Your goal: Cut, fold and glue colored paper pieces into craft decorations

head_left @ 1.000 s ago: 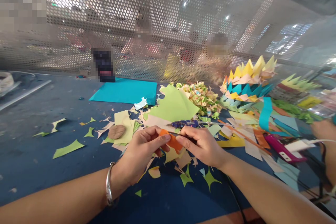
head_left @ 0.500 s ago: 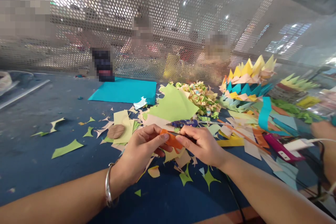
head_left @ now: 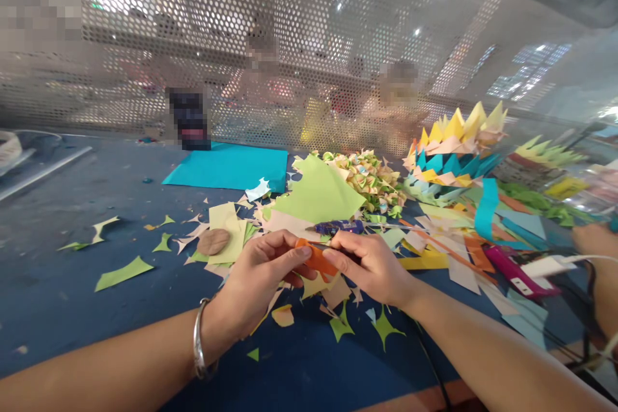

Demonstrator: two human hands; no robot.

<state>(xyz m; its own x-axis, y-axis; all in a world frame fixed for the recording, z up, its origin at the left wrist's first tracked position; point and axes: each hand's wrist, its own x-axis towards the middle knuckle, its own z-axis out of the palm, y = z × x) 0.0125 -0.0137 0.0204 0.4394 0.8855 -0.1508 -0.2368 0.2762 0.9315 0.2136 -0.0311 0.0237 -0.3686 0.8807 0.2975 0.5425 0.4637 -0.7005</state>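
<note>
My left hand [head_left: 270, 270], with a silver bangle on its wrist, pinches a small piece of orange paper [head_left: 319, 260] between thumb and fingers. My right hand [head_left: 364, 264] is closed at the paper's right end, thumb and forefinger pressed on it. A thin dark edge shows between the two hands, but I cannot tell what it is. Just beyond my fingers lies a dark blue pen-like tool [head_left: 338, 226] with a pointed tip. Scraps of cut paper lie under and around both hands, among them a green star-shaped offcut [head_left: 386, 328].
A green paper sheet [head_left: 323, 190], a blue sheet [head_left: 232, 166] and a heap of small folded pieces [head_left: 371, 183] lie behind. Layered spiky paper work [head_left: 456, 151] stands right, near a magenta power bank [head_left: 519, 273] with a cable. Another person's hand [head_left: 596, 251] is at the right edge.
</note>
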